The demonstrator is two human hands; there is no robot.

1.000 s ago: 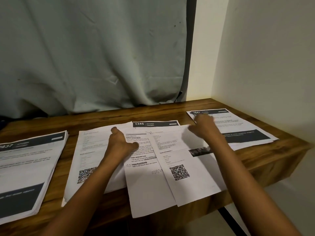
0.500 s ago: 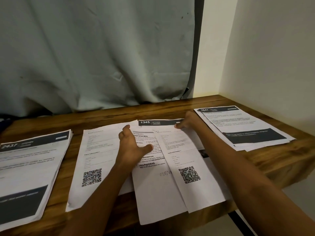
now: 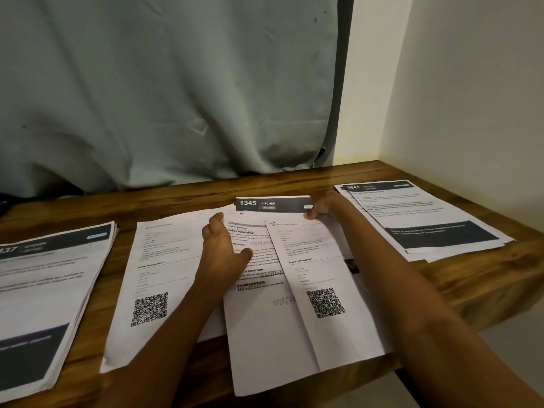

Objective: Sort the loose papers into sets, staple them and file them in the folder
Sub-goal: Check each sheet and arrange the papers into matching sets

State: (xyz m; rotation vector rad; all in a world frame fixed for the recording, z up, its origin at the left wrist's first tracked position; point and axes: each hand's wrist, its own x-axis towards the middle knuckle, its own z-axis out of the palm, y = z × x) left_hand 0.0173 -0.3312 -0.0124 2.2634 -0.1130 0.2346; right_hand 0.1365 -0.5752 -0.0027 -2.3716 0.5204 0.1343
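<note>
Left hand: we see it resting on the loose papers, thumb spread wide
Right hand: pinching the far right corner of the 1345 sheet
Near edge: the middle papers overhang the worktop
Open room: a bare wood strip before the curtain
Flanks: left stack and right stack hem us in

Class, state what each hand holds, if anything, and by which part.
Right hand pinches the 1345 sheet at its far right corner. Left hand holds nothing; it rests on the middle papers.
</note>
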